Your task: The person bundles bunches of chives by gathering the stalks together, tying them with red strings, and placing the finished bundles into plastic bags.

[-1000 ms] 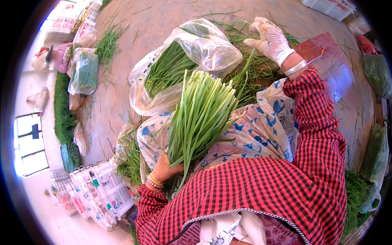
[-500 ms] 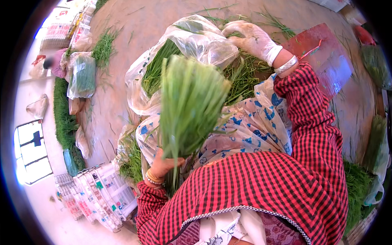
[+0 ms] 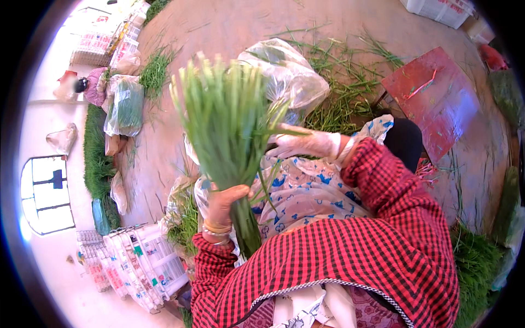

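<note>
- green stalks make a fat bunch (image 3: pixel 221 126) that stands up over the person's lap, pale ends on top.
- the left hand (image 3: pixel 224 208) has its fingers and thumb wrapped around the thin low part, maybe because it is easy to grip there while the top fans out.
- the right hand (image 3: pixel 301 144), in a whitish glove (image 3: pixel 321 144), is just beside the bunch. its fingertips are blurry and partly behind leaves, so i cannot tell if they are wide, narrow or touching.
- a plastic sheet (image 3: pixel 314 188) with blue prints covers the lap, perhaps to keep bits off the checked coat (image 3: pixel 339 257).
- the bunch hides part of a clear bag (image 3: pixel 301 71).
- its low tips go out of sight by the coat.
</note>
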{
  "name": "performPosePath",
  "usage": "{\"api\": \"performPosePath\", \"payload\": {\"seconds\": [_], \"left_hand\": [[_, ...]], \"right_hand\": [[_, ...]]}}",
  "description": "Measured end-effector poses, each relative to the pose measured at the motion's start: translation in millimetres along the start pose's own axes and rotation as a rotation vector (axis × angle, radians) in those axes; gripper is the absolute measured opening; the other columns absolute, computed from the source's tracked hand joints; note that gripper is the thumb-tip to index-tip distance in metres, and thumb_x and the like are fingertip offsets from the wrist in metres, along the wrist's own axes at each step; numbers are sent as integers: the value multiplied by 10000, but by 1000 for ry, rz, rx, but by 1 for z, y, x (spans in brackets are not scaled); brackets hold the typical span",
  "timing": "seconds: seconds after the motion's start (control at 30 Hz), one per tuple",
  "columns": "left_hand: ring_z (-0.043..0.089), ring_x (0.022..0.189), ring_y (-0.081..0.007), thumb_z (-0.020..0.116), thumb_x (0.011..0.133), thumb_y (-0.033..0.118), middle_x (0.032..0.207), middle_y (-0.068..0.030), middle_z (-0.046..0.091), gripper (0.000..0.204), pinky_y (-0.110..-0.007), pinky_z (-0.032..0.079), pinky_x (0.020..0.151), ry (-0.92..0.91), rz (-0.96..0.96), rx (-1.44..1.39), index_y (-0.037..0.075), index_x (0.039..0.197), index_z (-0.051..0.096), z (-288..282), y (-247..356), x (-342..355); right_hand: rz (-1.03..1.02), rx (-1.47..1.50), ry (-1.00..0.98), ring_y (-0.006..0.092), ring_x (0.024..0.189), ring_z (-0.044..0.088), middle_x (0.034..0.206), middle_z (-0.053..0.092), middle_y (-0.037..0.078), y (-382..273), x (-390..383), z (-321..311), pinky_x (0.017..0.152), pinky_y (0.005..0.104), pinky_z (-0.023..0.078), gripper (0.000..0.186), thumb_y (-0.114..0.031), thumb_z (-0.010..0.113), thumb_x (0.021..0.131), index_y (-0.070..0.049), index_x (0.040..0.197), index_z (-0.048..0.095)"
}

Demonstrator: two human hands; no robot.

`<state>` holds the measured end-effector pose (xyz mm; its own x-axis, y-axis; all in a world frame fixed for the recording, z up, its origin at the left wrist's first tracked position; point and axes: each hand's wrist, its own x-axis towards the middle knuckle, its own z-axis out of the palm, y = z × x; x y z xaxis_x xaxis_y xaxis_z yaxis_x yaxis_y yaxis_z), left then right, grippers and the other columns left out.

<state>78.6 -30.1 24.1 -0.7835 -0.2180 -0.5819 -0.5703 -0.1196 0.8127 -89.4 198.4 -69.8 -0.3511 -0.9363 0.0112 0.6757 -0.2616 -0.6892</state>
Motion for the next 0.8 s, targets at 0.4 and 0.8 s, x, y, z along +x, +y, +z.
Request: {"api": "performPosePath", "payload": {"seconds": [0.4, 0.8], "left_hand": [[672, 714, -397, 713, 737, 370, 822, -223, 672, 1001, -448, 537, 628, 294, 551, 1353, -97, 1457, 196, 141, 44, 51], [629, 1115, -313, 701, 862, 457, 1242, -182, 629, 953, -373, 493, 941, -433, 355, 311, 103, 1555, 151, 43, 45, 78]], "right_hand": [[-342, 93, 358, 223, 1148, 594, 1231, 635, 115, -34, 9, 20, 1058, 374, 434, 538, -241, 688, 858, 6, 1312, 539], [-228, -155, 372, 169, 937, 647, 1088, 653, 60, -105, -67, 6, 844, 324, 540, 561, -156, 763, 751, -30, 1259, 561]]}}
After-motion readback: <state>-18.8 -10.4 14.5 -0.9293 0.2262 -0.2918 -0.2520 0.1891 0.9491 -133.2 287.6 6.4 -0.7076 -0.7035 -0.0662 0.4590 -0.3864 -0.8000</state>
